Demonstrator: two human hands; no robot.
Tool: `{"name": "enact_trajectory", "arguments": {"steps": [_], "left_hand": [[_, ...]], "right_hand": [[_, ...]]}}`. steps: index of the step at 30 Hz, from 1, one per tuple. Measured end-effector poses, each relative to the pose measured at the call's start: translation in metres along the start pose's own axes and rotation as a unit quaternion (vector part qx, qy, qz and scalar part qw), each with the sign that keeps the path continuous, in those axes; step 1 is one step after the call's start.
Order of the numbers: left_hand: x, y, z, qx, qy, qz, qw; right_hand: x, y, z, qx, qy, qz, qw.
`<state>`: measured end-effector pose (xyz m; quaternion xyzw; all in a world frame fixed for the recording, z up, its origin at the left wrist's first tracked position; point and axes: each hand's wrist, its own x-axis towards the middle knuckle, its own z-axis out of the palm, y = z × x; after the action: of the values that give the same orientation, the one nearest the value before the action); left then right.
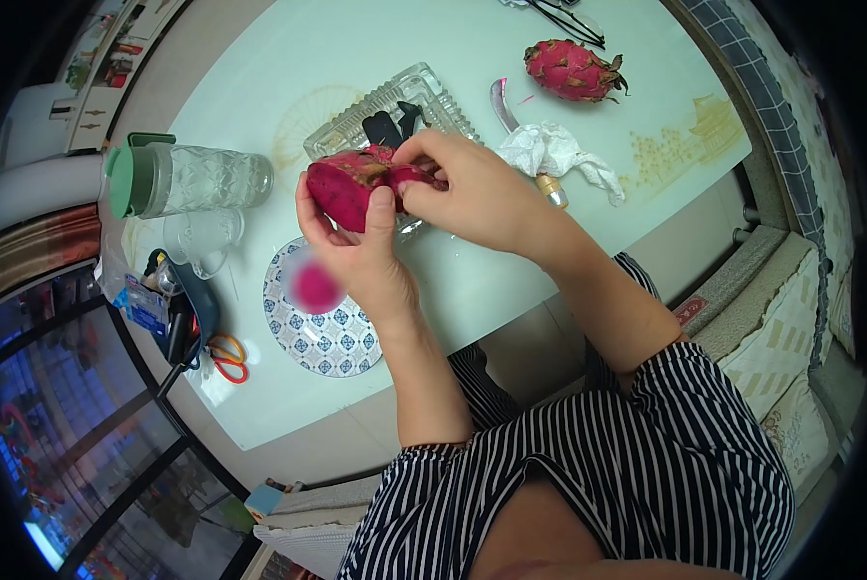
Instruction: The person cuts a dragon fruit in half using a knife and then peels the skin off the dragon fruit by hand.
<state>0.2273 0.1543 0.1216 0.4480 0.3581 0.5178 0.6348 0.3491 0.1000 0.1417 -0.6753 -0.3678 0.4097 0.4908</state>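
Observation:
My left hand [370, 256] is wrapped around a cut dragon fruit [341, 193], its deep magenta flesh facing left and down. On the fruit's right end, my right hand [462, 188] pinches a piece of the peel [416, 176] between thumb and fingers. Below my left hand lies a round plate [337, 353] with a blue and white tile pattern. A magenta round slice [315, 288], partly blurred, shows over the plate. A knife [503, 106] with a curved blade rests to the right, partly covered by a crumpled white tissue [549, 150].
A whole dragon fruit [573, 71] lies at the upper right. Behind my hands is a glass tray [433, 92] holding black items. A green-lidded glass pitcher [206, 179], a glass mug [201, 237], a dark basket [196, 300] and orange-handled scissors [228, 358] stand at left.

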Motion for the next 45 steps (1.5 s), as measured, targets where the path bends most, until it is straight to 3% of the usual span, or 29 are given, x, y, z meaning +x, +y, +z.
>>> {"name": "enact_trajectory", "arguments": {"steps": [2,9,11,24,27,29,45], "left_hand": [[-0.001,0.0,0.001,0.054,-0.011,0.043,0.998],[-0.001,0.004,-0.002,0.071,-0.031,0.04,0.996],[0.001,0.004,-0.005,0.085,-0.038,0.023,0.995],[0.003,0.001,-0.008,0.021,-0.045,-0.022,0.999],[0.005,0.001,-0.01,-0.045,-0.048,-0.076,0.995],[0.005,0.001,-0.012,-0.079,-0.057,-0.116,0.988],[0.007,-0.001,-0.025,-0.168,-0.081,-0.209,0.96]], "right_hand": [[-0.004,-0.001,0.0,-0.137,0.009,-0.071,0.988],[-0.002,0.002,-0.007,-0.185,-0.073,-0.041,0.979],[-0.002,0.009,-0.003,-0.165,-0.039,-0.101,0.98],[0.002,0.005,0.0,-0.16,0.01,-0.1,0.982],[0.003,0.007,-0.004,-0.126,-0.011,-0.082,0.989],[0.003,0.003,-0.008,-0.082,-0.07,0.002,0.994],[0.005,-0.002,-0.026,0.047,-0.182,0.021,0.982]]}}
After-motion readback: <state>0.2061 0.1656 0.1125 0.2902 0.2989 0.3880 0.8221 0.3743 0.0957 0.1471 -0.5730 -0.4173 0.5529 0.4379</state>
